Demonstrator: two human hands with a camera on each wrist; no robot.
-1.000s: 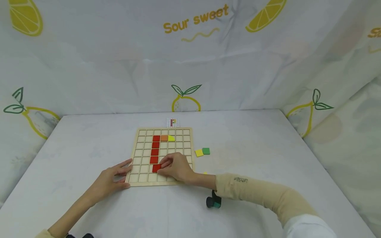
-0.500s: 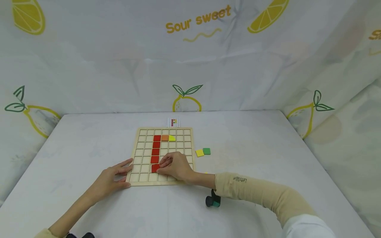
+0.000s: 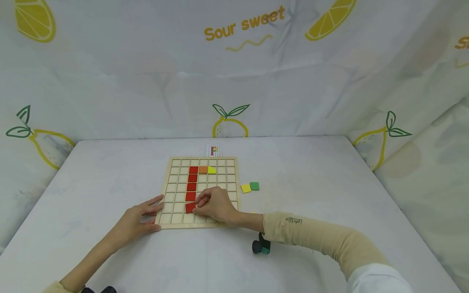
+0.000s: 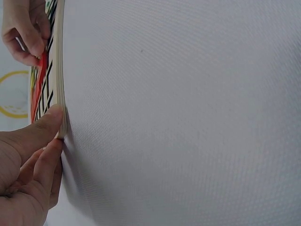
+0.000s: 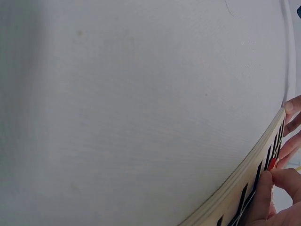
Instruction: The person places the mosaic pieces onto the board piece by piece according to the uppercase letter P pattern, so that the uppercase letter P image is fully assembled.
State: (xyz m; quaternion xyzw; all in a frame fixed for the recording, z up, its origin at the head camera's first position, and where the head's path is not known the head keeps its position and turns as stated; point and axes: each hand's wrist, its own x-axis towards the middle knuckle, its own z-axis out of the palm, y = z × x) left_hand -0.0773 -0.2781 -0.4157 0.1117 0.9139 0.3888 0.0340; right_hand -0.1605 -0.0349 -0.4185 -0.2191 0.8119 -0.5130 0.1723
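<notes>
My right hand pinches a red square tile between thumb and fingers. That tile lies slightly tilted at the bottom of a column of red tiles on a wooden grid board. Beside the top red tile sit an orange tile and a yellow rounded piece. With fairly straight fingers, my left hand rests against the board's left edge, its thumb at the near corner. Part of the board's lower right is covered by my right hand. In the right wrist view, the pinched tile shows only a red sliver.
A small pattern card lies behind the board. To its right are a yellow tile and a green tile; another yellow bit peeks out by the right wrist. A black wrist device hangs below the right forearm.
My right hand has shifted the red tile slightly left, towards the foot of the red column. My left hand stays at the board's left edge.
</notes>
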